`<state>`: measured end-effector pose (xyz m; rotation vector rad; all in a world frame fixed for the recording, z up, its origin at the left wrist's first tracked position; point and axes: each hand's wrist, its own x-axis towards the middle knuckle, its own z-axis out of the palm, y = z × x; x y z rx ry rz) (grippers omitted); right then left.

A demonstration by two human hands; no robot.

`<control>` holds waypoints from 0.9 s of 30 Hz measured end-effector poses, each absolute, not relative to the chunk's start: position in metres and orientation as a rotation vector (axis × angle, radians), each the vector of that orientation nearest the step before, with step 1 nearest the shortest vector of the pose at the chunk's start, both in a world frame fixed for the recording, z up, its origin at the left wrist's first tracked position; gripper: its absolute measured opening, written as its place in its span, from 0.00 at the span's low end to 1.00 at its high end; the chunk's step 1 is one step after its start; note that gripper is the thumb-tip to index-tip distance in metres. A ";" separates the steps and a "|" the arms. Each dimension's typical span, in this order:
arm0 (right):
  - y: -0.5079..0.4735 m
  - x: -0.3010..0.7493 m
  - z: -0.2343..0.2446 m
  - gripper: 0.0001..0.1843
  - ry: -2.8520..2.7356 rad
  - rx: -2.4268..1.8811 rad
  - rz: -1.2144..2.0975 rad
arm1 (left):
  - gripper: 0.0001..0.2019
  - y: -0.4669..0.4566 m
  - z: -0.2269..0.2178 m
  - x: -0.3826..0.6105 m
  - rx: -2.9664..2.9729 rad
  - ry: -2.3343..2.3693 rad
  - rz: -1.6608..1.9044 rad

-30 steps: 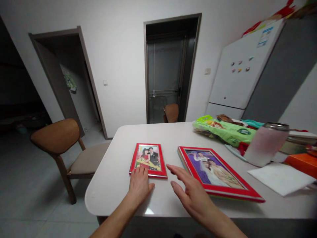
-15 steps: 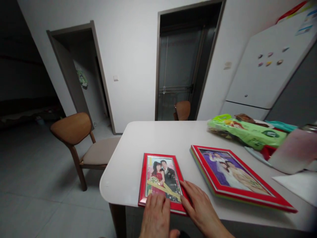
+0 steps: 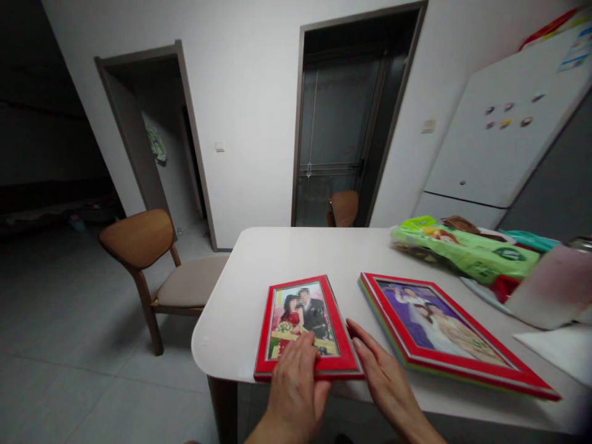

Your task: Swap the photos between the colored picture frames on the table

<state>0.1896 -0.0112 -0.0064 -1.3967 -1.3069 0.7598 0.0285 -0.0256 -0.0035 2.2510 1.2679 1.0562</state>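
At the tabletop's (image 3: 300, 253) near edge, a red, silver-trimmed photo frame (image 3: 303, 311) is touched by the flat left hand (image 3: 295, 379) and straight-fingered right hand (image 3: 385, 373).

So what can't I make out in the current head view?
All in the head view:
Smaller red photo frame, lower middle: covered by left hand.
Pink bottle, right side: cut off by right edge.
Far wooden chair, seat: hidden behind table.
Refrigerator magnets, designs: too small.
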 end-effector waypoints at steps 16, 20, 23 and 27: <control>-0.011 0.161 -0.020 0.27 -2.169 -1.220 0.336 | 0.30 -0.027 -0.004 -0.009 1.325 1.127 1.354; -0.014 0.170 -0.022 0.24 -2.277 -1.262 0.271 | 0.29 -0.029 -0.014 -0.018 1.697 1.398 1.169; -0.016 0.173 -0.022 0.23 -2.367 -1.282 0.250 | 0.28 -0.027 -0.027 -0.022 1.939 1.550 0.986; -0.015 0.176 -0.023 0.24 -2.465 -1.302 0.205 | 0.28 -0.025 -0.048 -0.024 2.231 1.624 0.896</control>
